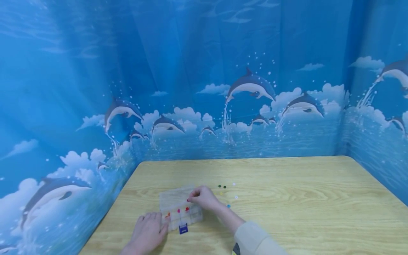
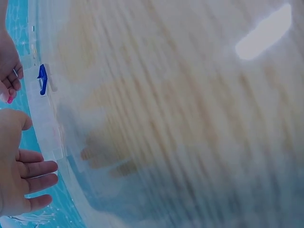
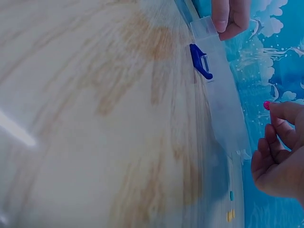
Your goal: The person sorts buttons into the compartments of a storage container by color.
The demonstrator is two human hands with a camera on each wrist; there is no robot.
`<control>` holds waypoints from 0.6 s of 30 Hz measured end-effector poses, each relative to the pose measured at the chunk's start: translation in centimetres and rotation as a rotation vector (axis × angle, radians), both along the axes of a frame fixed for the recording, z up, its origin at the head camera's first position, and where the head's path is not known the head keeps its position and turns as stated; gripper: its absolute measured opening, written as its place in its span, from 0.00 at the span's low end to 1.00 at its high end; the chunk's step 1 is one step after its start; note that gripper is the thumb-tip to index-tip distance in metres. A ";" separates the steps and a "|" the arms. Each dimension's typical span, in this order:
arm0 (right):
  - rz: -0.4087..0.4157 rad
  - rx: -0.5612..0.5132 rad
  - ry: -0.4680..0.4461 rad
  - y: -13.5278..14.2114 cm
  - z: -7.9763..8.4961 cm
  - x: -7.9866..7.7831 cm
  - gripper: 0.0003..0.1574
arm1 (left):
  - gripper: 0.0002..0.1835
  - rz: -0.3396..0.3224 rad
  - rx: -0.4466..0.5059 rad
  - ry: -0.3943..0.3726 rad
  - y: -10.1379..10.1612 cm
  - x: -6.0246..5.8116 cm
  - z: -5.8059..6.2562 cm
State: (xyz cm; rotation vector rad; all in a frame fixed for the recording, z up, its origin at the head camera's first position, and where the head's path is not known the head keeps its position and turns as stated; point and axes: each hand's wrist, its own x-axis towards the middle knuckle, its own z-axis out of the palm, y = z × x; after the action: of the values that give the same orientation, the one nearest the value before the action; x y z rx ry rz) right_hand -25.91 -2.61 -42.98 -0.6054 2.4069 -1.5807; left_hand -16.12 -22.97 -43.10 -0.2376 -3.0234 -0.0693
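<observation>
My right hand pinches a small pinkish-red button between thumb and finger, above a clear plastic compartment box. This box has its lid folded back on the table and a blue clasp at the near side. In its compartments lie an orange button, a pink button and a red button. At the box's left end rests my left hand, its fingers fairly straight and holding nothing. The left wrist view shows those fingers spread beside the box wall.
Right of the box, loose buttons lie on the wooden table: dark green ones, white ones, a yellow one and a blue one. A dark and yellow object shows beside the right sleeve. A dolphin-printed curtain surrounds the table.
</observation>
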 end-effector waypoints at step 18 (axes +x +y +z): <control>0.018 0.019 0.023 -2.3 0.0 0.9 0.04 | 0.19 0.007 -0.018 0.019 0.1 0.2 -0.2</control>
State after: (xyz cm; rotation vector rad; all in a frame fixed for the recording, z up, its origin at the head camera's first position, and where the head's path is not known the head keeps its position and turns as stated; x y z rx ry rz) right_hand -25.04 -4.87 -43.03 -0.6440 2.4233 -1.5496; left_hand -15.95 -22.89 -43.33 -0.2277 -3.0071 -0.0397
